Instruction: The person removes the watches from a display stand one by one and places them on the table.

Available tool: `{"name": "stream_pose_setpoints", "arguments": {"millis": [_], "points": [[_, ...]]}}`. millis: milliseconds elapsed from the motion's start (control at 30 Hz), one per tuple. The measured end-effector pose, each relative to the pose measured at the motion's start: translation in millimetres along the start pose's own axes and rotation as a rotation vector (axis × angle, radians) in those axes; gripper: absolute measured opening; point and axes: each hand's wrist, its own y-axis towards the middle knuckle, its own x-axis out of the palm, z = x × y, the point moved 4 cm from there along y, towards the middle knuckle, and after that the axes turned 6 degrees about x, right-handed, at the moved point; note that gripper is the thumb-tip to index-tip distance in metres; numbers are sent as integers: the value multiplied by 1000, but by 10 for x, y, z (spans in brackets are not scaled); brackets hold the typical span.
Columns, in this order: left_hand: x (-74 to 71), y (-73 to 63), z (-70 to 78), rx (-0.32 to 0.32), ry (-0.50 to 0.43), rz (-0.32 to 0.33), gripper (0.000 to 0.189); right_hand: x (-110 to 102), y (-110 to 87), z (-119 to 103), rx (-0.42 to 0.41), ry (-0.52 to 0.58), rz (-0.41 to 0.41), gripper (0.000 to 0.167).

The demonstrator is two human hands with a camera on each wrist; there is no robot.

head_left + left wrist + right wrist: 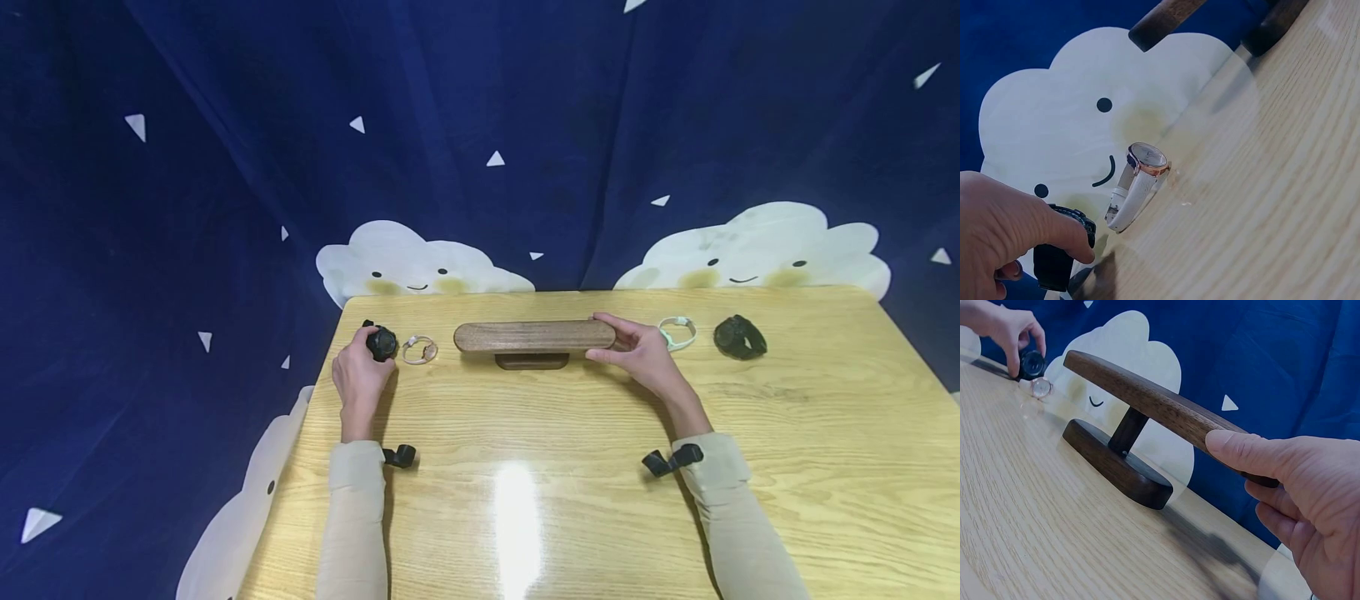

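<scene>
At the table's left end my left hand (pixel 362 372) pinches a black wristwatch (pixel 382 342) by its sides; the left wrist view shows the thumb against its case. Just right of it lies a white-strapped watch (pixel 1137 187) with a rose-gold case. My right hand (pixel 643 357) grips the right end of the top bar of a dark wooden T-shaped stand (pixel 534 336), thumb on the near side. In the right wrist view a short post joins this bar to an oblong base (pixel 1116 465), which appears slightly tilted. Nothing hangs on the bar.
Right of the stand, a pale mint-green watch (pixel 678 332) lies close behind my right hand. Farther right is a dark watch (pixel 740 337) with a closed strap. A blue curtain (pixel 480 167) with white clouds hangs along the back edge of the wooden table (pixel 600 517).
</scene>
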Motion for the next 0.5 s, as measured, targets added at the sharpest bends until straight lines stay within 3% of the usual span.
{"name": "stream_pose_setpoints", "arguments": {"millis": [500], "points": [[27, -9, -5, -11, 50, -8, 60, 9, -12, -28, -9, -1, 3, 69]]}}
